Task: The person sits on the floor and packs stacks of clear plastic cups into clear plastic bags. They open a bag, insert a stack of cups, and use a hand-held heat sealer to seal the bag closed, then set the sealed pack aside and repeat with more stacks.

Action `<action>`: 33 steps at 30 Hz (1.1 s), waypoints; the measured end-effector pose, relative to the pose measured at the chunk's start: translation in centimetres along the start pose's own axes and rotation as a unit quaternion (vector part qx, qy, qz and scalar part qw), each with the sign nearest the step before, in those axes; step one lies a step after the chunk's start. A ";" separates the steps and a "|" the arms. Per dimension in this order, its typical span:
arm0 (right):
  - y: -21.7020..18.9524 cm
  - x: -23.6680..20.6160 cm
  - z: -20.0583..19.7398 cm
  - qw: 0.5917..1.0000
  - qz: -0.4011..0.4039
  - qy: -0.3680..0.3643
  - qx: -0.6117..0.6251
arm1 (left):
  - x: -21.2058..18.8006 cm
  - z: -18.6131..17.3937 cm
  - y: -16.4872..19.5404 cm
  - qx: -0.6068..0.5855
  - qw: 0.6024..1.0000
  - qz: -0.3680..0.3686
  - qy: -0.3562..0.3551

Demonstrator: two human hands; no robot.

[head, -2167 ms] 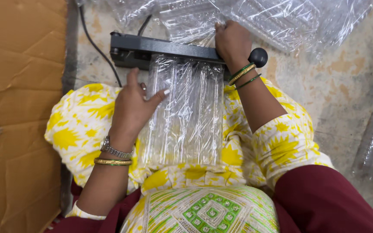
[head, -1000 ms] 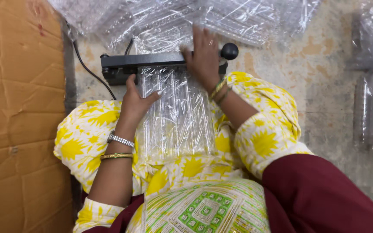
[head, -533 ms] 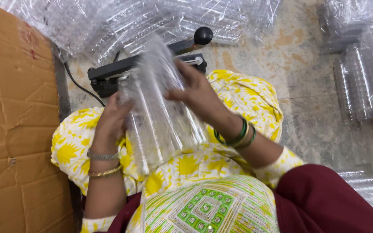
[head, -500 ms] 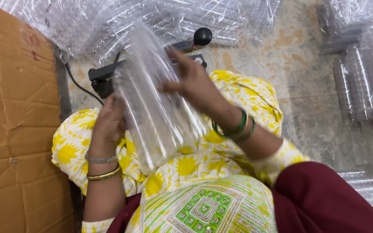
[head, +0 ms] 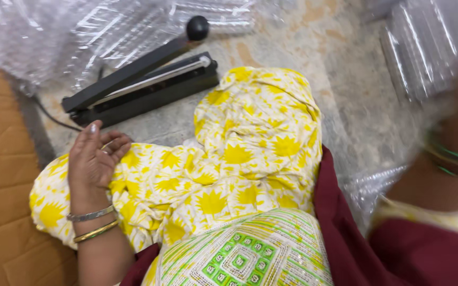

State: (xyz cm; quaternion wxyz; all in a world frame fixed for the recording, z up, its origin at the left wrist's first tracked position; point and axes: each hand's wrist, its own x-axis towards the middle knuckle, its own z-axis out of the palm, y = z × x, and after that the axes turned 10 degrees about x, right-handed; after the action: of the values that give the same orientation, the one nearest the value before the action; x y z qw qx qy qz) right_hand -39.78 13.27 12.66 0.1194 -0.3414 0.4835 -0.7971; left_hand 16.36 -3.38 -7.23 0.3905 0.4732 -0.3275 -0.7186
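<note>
Apparently empty left hand [head: 95, 159] beside sealer [head: 141, 85].

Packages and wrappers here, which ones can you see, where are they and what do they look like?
Clear plastic packs: heaped at the top left, shiny and crinkled.
More clear packs: stacked at the top right, ribbed.
Cardboard sheet: flat along the left edge, brown.
No labels, signs or screens show.

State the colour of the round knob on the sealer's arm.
Black, the knob matching the sealer; the head view shows it clearly.
</note>
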 end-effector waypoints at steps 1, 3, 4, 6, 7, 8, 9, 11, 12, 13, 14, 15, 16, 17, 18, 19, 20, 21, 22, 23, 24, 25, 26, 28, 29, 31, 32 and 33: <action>0.0 -1.9 -3.5 0.999 0.016 0.032 -0.005 | 0.1 0.0 0.0 0.015 1.000 -0.006 -0.005; 0.5 -6.1 -10.5 0.994 0.055 0.093 -0.012 | 0.4 0.2 0.3 0.050 0.998 -0.016 -0.017; 0.8 -8.5 -13.8 0.989 0.077 0.124 -0.012 | 0.7 0.6 0.6 0.068 0.997 -0.018 -0.025; 0.5 -12.9 -19.9 0.978 0.113 0.174 -0.030 | 0.8 1.7 0.9 0.107 0.994 -0.018 -0.035; 0.3 -14.8 -22.3 0.972 0.127 0.193 -0.036 | 1.1 2.5 1.3 0.126 0.991 -0.010 -0.034; 0.1 -16.5 -24.5 0.966 0.141 0.213 -0.042 | 1.2 3.5 1.7 0.148 0.989 -0.004 -0.033; -0.9 -18.6 -26.4 0.960 0.152 0.231 -0.050 | 1.1 4.6 2.0 0.151 0.987 0.007 -0.051; -2.9 -22.4 -29.7 0.948 0.169 0.262 -0.065 | 0.9 7.8 2.9 0.152 0.984 0.031 -0.087; -3.4 -23.7 -31.1 0.944 0.174 0.273 -0.070 | 0.5 9.6 3.4 0.169 0.980 0.035 -0.102; -4.0 -25.0 -32.4 0.939 0.179 0.283 -0.074 | 0.0 11.7 3.7 0.186 0.974 0.042 -0.118; -4.6 -26.1 -33.6 0.935 0.182 0.293 -0.078 | -0.4 14.1 3.9 0.203 0.969 0.049 -0.134; -4.7 -26.7 -34.8 0.932 0.182 0.301 -0.081 | -0.6 16.8 3.9 0.243 0.956 0.059 -0.150; -5.0 -27.6 -35.8 0.930 0.182 0.310 -0.082 | -0.9 19.6 3.8 0.283 0.942 0.068 -0.167; -5.0 -28.0 -36.8 0.928 0.188 0.312 -0.085 | -1.2 22.4 3.3 0.323 0.925 0.079 -0.184; -4.9 -28.5 -37.7 0.926 0.190 0.315 -0.084 | -1.7 25.3 2.6 0.353 0.899 0.105 -0.237; -4.8 -28.7 -38.5 0.925 0.191 0.319 -0.085 | -2.1 28.3 1.5 0.379 0.869 0.132 -0.290; -4.6 -29.1 -39.2 0.924 0.192 0.320 -0.085 | -2.4 31.4 0.1 0.436 0.831 0.145 -0.315; -4.4 -29.5 -39.9 0.923 0.195 0.322 -0.082 | -2.6 34.5 -1.6 0.488 0.788 0.157 -0.340; -4.3 -29.9 -40.6 0.922 0.197 0.323 -0.082 | -2.8 37.5 -3.6 0.551 0.740 0.127 -0.363; -4.4 -30.6 -41.2 0.920 0.201 0.326 -0.079 | -2.9 40.8 -5.8 0.611 0.684 0.099 -0.386; -4.5 -31.1 -41.8 0.919 0.203 0.329 -0.077 | -3.2 44.6 -8.6 0.601 0.649 0.170 -0.434; -4.8 -31.7 -42.5 0.919 0.203 0.330 -0.076 | -4.4 47.8 -11.9 0.582 0.615 0.239 -0.475; -5.1 -32.3 -43.1 0.919 0.205 0.329 -0.074 | -6.2 50.9 -15.4 0.545 0.612 0.226 -0.526; -5.7 -33.6 -44.2 0.918 0.208 0.331 -0.071 | -9.9 55.7 -21.7 0.439 0.568 0.329 -0.614; -5.8 -34.1 -44.7 0.916 0.211 0.334 -0.069 | -12.4 57.8 -24.4 0.393 0.566 0.382 -0.616; -5.6 -34.9 -45.6 0.913 0.217 0.339 -0.064 | -16.1 60.7 -28.4 0.358 0.568 0.414 -0.615; -5.2 -35.0 -46.0 0.912 0.221 0.339 -0.061 | -17.7 61.5 -29.9 0.370 0.574 0.395 -0.615; -4.6 -35.1 -46.2 0.913 0.223 0.337 -0.058 | -19.0 61.9 -31.0 0.384 0.578 0.379 -0.612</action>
State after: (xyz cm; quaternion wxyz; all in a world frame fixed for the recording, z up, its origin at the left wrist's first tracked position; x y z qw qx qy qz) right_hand -43.74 65.70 -12.27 0.1043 0.0581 0.6041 -0.7879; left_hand -44.66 34.36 -4.28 0.1161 -0.1402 -0.8839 -0.4309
